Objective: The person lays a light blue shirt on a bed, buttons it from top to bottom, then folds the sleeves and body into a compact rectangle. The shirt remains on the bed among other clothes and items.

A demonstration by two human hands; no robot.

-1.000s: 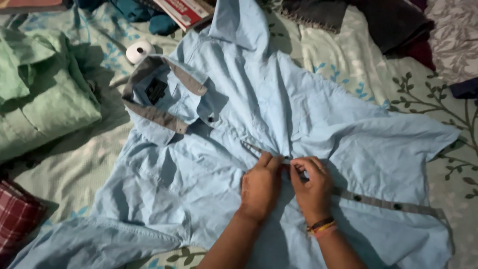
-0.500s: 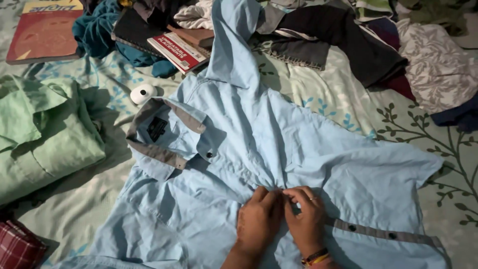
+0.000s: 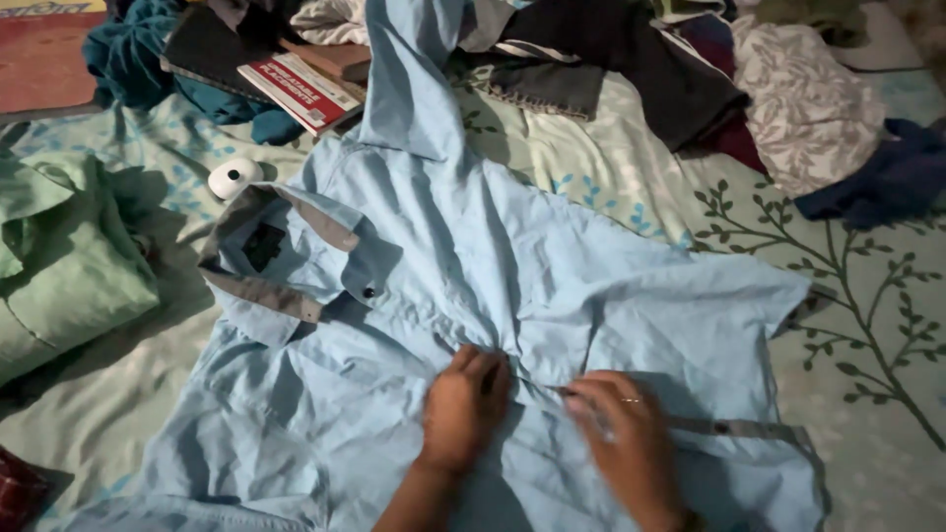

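Both hands pinch the shirt at lower middle.
Left hand and right hand grip its grey strip, which runs right.

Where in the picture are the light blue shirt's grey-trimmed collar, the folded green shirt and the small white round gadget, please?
collar [image 3: 266, 258]: head view, on the inner neckband.
folded green shirt [image 3: 69, 266]: head view, on its flat top face.
white round gadget [image 3: 233, 178]: head view, on its domed top.
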